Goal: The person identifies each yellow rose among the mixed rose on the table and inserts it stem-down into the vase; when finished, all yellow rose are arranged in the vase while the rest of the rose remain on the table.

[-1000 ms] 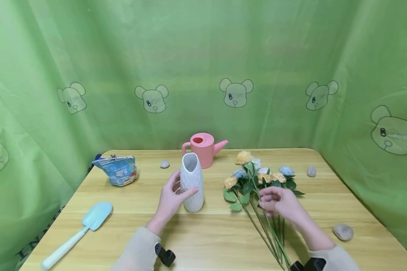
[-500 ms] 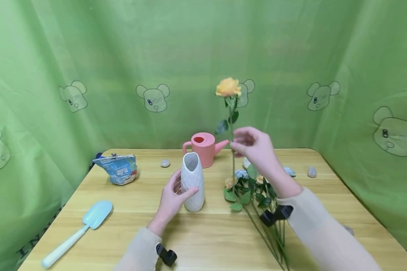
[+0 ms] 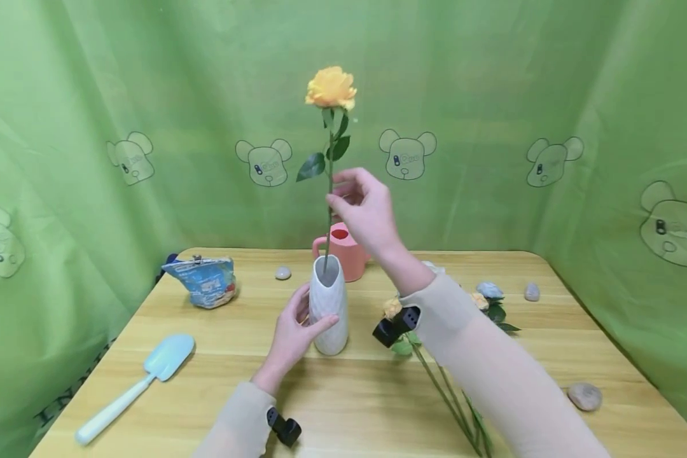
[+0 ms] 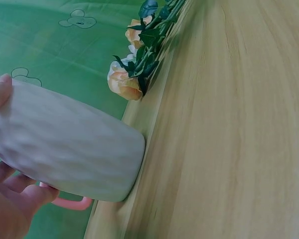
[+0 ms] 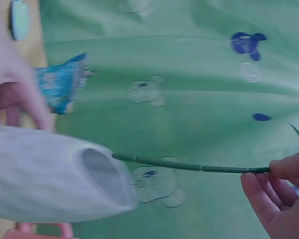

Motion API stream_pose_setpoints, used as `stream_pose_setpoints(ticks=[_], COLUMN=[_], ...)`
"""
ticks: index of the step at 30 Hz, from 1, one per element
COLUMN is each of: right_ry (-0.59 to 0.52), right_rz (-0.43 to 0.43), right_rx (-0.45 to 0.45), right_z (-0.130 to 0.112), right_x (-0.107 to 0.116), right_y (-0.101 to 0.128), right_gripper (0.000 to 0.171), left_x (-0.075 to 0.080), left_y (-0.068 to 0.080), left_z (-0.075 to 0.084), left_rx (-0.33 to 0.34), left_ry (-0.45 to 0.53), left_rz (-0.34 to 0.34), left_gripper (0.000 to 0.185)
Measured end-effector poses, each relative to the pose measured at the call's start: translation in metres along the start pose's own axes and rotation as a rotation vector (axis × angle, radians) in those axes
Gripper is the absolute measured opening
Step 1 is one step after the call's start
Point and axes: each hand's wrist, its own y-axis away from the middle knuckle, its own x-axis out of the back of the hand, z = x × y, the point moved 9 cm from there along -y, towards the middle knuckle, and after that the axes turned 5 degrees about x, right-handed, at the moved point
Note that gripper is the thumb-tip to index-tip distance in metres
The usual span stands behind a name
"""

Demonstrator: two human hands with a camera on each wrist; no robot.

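Yellow rose [image 3: 331, 87] — head view: standing upright above the white vase [image 3: 327, 305], stem end just meeting the vase mouth. Being pinched mid-stem by the right hand [image 3: 363, 213], fingers curled round the stem. Left hand [image 3: 291, 336] wrapping the vase body from the left, thumb across the front, vase standing on the wooden table [image 3: 206, 394]. Pink watering can [image 3: 343, 251] sitting right behind the vase. Remaining flowers [image 3: 481, 299] lying to the right, partly hidden by the right sleeve. Blue packet [image 3: 203, 282] at far left, light blue spatula [image 3: 134, 388] near the left edge, stones [image 3: 585, 395] scattered around.

Left wrist view: left hand [image 4: 5, 199] gripping the vase [image 4: 65, 154] — fingertip on top, fingers underneath. Vase base touching the table [image 4: 229, 139]. Flower heads [image 4: 134, 64] lying beyond it; pink handle [image 4: 70, 201] peeking out behind the vase.

Right wrist view: right hand [image 5: 281, 199] clamping the green stem [image 5: 189, 165] between thumb and fingers. Stem tip just reaching the rim of the vase [image 5: 50, 174], slightly blurred. Left hand [image 5: 12, 94] holding the vase behind; blue packet [image 5: 62, 82] beyond.
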Motion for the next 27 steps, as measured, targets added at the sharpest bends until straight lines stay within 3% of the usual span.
stream_pose_setpoints(ticks=[4,8,15,27], right_ry=[0.124,0.156,0.226,0.209], right_rz=[-0.042,-0.075,-0.123,-0.199], right_rx=[0.003,-0.020,0.005,-0.258], right_z=[0.029,0.053,0.062,0.111], right_x=[-0.012,-0.016,-0.006,0.047], right_y=[0.016,0.034,0.048,0.109], right_gripper=[0.025,0.022,0.018,0.017], left_x=[-0.002,-0.001,0.000,0.000], left_y=[0.000,-0.002,-0.001,0.001], left_z=[-0.001,-0.006,0.000,0.002], left_rx=[0.005,0.018,0.030,0.039], left_ry=[0.017,0.015,-0.011,0.006], left_rz=[-0.015,-0.013,-0.020,-0.019], left_gripper=[0.070,0.070,0.073,0.067])
